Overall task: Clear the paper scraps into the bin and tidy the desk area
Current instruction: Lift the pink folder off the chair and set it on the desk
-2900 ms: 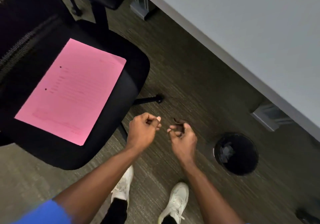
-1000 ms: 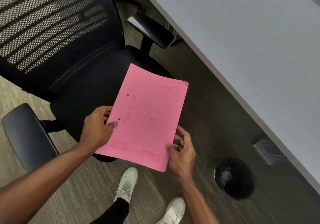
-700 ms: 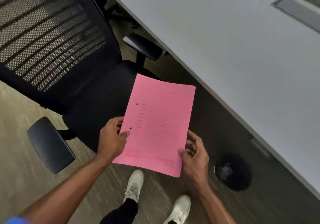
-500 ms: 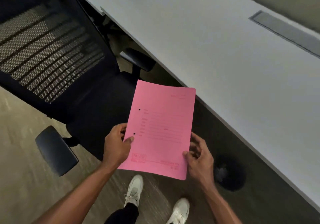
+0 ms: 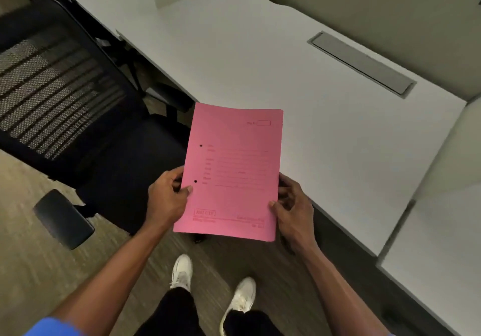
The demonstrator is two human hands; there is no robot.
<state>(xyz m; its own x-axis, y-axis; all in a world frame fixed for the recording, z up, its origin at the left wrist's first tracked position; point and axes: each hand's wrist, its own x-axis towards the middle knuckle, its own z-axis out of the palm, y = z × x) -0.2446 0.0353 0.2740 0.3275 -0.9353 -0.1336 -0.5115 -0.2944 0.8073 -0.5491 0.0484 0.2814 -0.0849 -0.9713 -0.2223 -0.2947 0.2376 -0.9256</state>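
Observation:
I hold a pink paper folder (image 5: 231, 169) with two punch holes and printed lines in both hands, in front of my chest. My left hand (image 5: 166, 197) grips its left edge, thumb on top near the lower hole. My right hand (image 5: 291, 205) grips its lower right edge. The folder's far end hangs over the front edge of the white desk (image 5: 325, 117). The black bin is hidden from view.
A black mesh office chair (image 5: 65, 106) stands to the left, its armrest (image 5: 62, 218) sticking out near my left arm. A grey cable hatch (image 5: 361, 62) is set in the desk's far side. A second desk surface (image 5: 447, 244) adjoins on the right. My white shoes stand on carpet.
The folder has left the chair seat and is now in both hands, carried right and up over the desk edge. My view has swung up from the floor, and the bin has dropped out of sight.

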